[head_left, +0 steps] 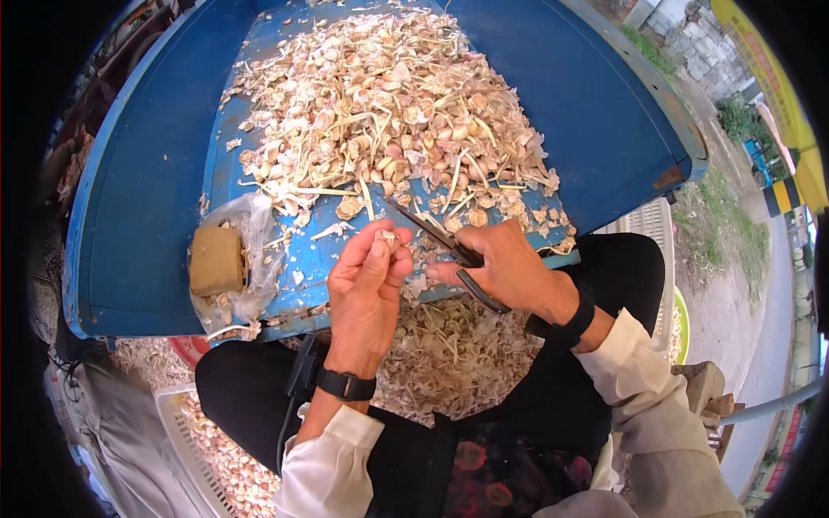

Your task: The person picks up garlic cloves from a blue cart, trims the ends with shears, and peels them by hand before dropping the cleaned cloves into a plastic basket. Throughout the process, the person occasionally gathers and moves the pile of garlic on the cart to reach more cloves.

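Observation:
Between the fingertips of my left hand (367, 281) is a small garlic piece (388, 238), held above the front edge of the blue tray (302, 255). My right hand (514, 269) is closed around the black handles of a pair of scissors (440, 237). The blades point up and left, just past the garlic piece and not touching it as far as I can see. A large heap of garlic cloves, skins and dry stems (389, 112) lies on the tray beyond both hands.
A brown block (217, 262) rests on a clear plastic bag (259, 226) at the tray's left. Below left is a white crate (177, 410) of cloves (237, 457). Skins and stems (458, 358) lie between my legs. A green-rimmed container (683, 326) stands at the right.

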A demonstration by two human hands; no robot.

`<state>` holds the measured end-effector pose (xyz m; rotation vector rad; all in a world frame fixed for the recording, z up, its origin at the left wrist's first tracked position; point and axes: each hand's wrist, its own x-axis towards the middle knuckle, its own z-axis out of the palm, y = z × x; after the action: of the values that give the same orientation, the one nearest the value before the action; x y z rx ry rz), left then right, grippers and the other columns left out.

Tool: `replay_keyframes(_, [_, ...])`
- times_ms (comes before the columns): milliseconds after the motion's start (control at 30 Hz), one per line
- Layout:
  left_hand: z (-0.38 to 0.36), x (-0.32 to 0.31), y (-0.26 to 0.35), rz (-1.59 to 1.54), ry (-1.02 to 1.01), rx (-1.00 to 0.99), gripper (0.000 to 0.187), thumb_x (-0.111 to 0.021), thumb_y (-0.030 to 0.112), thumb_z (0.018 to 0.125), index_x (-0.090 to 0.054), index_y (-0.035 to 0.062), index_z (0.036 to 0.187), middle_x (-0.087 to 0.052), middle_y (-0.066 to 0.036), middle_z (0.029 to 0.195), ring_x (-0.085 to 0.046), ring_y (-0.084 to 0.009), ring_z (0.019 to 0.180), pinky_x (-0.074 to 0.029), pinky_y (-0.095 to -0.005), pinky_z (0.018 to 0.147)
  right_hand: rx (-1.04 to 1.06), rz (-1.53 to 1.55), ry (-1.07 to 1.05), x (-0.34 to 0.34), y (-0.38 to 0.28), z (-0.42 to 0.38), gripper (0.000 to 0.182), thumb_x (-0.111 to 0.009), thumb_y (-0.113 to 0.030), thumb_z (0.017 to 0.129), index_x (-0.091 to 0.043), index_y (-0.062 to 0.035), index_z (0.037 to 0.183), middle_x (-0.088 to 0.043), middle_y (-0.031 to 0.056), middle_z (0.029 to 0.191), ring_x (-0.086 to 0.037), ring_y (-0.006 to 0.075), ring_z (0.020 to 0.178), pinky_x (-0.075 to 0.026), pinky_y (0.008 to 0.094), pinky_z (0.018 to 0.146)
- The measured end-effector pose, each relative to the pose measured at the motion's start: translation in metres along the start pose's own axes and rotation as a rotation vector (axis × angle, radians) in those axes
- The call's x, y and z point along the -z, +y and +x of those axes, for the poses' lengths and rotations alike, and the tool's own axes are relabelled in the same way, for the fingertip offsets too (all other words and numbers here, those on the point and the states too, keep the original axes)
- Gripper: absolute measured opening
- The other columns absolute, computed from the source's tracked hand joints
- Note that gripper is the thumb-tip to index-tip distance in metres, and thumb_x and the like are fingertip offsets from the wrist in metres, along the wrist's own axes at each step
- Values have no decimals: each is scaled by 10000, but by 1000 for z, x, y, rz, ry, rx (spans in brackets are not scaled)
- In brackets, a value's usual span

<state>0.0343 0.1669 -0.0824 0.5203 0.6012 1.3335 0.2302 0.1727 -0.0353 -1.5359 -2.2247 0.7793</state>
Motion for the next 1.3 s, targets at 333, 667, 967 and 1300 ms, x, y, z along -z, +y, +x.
replay_keyframes(333, [4, 9, 0, -35, -23, 182, 171, -514, 227, 986, -545, 79, 1066, -563, -36, 854, -445, -82, 577, -315, -181, 445, -278, -352, 489, 12, 75, 77, 212, -707, -146, 746, -570, 13, 776, -615, 222, 684, -626, 394, 654, -469, 432, 586])
replay_keyframes(667, [14, -6, -3, 27, 134, 378, 216, -513, 250, 974, -578, 45, 984, -521, -23, 772, -502, -121, 639, -315, -196, 445, -5, 65, 463, 3, 44, 54, 259, -778, -122, 736, -558, 0, 795, -624, 134, 699, -611, 269, 624, -479, 346, 607])
replay_keyframes(967, [18, -1, 9, 92, 107, 258, 243, -553, 235, 979, -580, 11, 1071, -421, 34, 615, -427, -73, 576, -294, -181, 431, -297, -297, 584, 42, 62, 45, 208, -734, -169, 752, -623, -1, 801, -636, 199, 691, -641, 370, 675, -478, 404, 587])
replay_keyframes(1300, [15, -9, -4, 414, 34, 158, 308, -604, 278, 957, -598, 35, 1147, -600, 3, 810, -464, -42, 597, -335, -179, 461, -229, 132, 332, 6, 49, 57, 225, -737, -146, 753, -601, 34, 763, -601, 133, 626, -565, 214, 551, -441, 344, 538])
